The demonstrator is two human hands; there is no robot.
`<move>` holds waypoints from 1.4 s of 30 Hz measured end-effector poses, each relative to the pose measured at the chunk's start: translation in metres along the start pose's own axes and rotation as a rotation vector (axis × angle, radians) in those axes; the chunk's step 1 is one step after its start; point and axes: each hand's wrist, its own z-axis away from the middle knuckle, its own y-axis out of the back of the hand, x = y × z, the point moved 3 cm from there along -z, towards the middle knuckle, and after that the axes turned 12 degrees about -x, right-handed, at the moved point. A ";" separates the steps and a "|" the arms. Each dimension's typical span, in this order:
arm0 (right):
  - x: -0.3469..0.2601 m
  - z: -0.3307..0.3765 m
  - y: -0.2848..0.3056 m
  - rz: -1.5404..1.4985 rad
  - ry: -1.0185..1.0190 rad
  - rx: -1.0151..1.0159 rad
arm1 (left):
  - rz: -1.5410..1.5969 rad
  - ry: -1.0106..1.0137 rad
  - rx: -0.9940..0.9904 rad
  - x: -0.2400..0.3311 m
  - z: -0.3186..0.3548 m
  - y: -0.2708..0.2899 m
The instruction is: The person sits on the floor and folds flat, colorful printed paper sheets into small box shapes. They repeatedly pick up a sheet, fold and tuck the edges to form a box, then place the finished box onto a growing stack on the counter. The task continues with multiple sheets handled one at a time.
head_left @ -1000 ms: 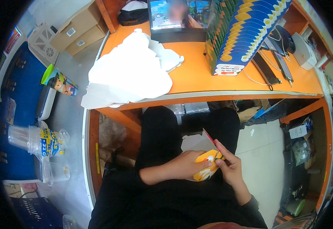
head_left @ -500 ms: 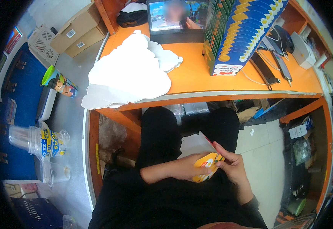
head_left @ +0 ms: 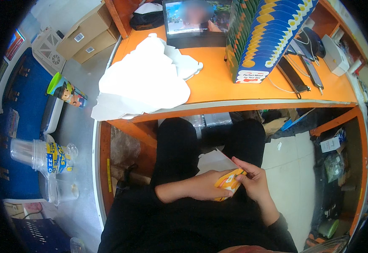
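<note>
Watching from afar through the head camera, I find the card piece [head_left: 227, 182], thin, bent, printed yellow outside and white inside, low over the lap in black trousers [head_left: 175, 141], held between both hands. The left hand [head_left: 205, 185] curls round it from the left, back upward; most fingertips are hidden, so I cannot tell how hard they press. The right hand [head_left: 252, 180] pinches its right edge, thumb on the near side and forefinger on the far. I judge that the left grip steadies the thin card so the right digits can work the edge. A white flap [head_left: 214, 162] stands out beyond the left fingers, probably left free because both hands crowd the printed part. Further beyond the fingers, on the orange tabletop [head_left: 211, 92], a spread heap of flat white card sheets [head_left: 144, 82] lies ahead to the left, overlapping the front edge, perhaps for easy reach. Ahead to the right leans a tall nested stack of blue, yellow and green printed cartons [head_left: 262, 50], seemingly nested to save room. Between them, further out, a black-framed screen [head_left: 196, 21] faces the person, presumably for viewing.
</note>
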 end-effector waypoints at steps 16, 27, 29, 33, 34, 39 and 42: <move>0.009 0.001 0.003 -0.084 0.008 0.084 | -0.037 -0.004 -0.001 0.006 -0.002 0.012; 0.013 0.002 0.029 -0.706 0.057 0.040 | -0.279 -0.236 -0.296 0.013 -0.011 0.018; 0.008 0.005 0.022 -0.628 0.056 0.089 | -0.134 -0.191 -0.377 -0.001 -0.011 0.023; -0.016 -0.005 -0.001 -0.291 0.258 0.081 | 0.740 -0.331 -0.363 0.000 -0.007 0.025; -0.011 -0.005 -0.001 -0.155 0.266 0.092 | 0.520 -0.162 -0.237 0.020 -0.005 0.025; -0.002 -0.002 0.007 0.298 0.368 0.112 | 0.254 -0.196 -0.157 0.010 -0.014 0.021; -0.012 -0.001 -0.009 0.534 0.395 0.101 | 0.198 -0.205 -0.061 0.013 -0.015 0.020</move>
